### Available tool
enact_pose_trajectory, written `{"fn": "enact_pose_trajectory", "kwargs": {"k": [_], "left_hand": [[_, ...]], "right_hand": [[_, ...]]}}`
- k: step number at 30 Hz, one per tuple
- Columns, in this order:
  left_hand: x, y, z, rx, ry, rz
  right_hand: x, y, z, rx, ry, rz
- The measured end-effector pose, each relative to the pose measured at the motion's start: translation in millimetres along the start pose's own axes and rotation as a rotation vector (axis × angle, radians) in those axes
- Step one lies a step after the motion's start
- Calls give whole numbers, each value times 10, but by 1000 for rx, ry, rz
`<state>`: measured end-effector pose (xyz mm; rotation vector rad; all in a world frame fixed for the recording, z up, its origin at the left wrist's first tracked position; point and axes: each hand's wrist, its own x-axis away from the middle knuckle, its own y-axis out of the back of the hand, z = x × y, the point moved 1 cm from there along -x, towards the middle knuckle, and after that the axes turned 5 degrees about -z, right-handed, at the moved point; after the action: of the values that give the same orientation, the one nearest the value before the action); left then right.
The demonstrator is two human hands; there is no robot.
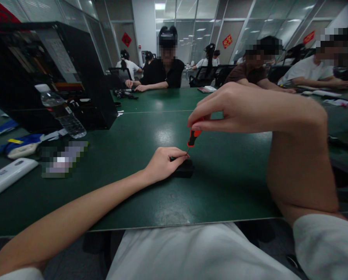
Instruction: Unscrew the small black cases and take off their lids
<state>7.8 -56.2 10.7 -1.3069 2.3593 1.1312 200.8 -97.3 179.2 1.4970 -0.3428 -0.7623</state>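
Observation:
A small black box-like object (183, 169) lies on the green table (139, 140). My left hand (165, 163) rests on its left side, fingers closed, with thumb and fingertips pinched near the screwdriver's tip. Above it my right hand (223, 109) grips the red and black handle of a screwdriver (194, 138) from the top. The screwdriver tilts slightly, its thin shaft pointing down to the far edge of the black object by my left fingertips. Whether the tip sits in anything is too small to tell.
On the left stand a black open case (101, 85) and a leaning water bottle (64, 112). Blue-and-white gloves (23, 147), a blurred-out item (64, 159) and a white device (10, 175) lie nearer. A person (166, 72) sits opposite; others sit at right.

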Motion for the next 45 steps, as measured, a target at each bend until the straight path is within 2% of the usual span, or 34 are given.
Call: {"fn": "enact_pose_trajectory", "kwargs": {"k": [3, 6, 7, 10, 11, 14, 16, 19, 27, 33, 45], "left_hand": [[-21, -14, 45, 6, 28, 2], [-33, 58, 123, 36, 102, 24], [-35, 115, 154, 63, 125, 78], [-27, 355, 248, 34, 76, 450], [-25, 449, 285, -38, 58, 490], [-27, 646, 396, -219, -24, 487], [-30, 671, 457, -222, -42, 445], [-29, 613, 502, -193, -42, 389], [12, 505, 430, -77, 62, 372], [4, 494, 415, -59, 46, 368], [11, 486, 464, -86, 26, 373]], "right_hand": [[-2, -4, 1, 93, 76, 21], [-4, -17, -41, 73, 82, 36], [-4, -22, -62, 70, 75, 35], [-5, -34, -113, 70, 68, 22], [-6, -39, -123, 68, 73, 20], [-12, -59, -130, 38, 94, 40], [-25, -80, -124, 7, 99, 67], [-50, -109, -122, -15, 97, 77], [-44, -108, -166, -32, 29, 133], [-16, -73, -130, -43, -2, 186], [65, -42, -149, -30, -101, 186]]}}
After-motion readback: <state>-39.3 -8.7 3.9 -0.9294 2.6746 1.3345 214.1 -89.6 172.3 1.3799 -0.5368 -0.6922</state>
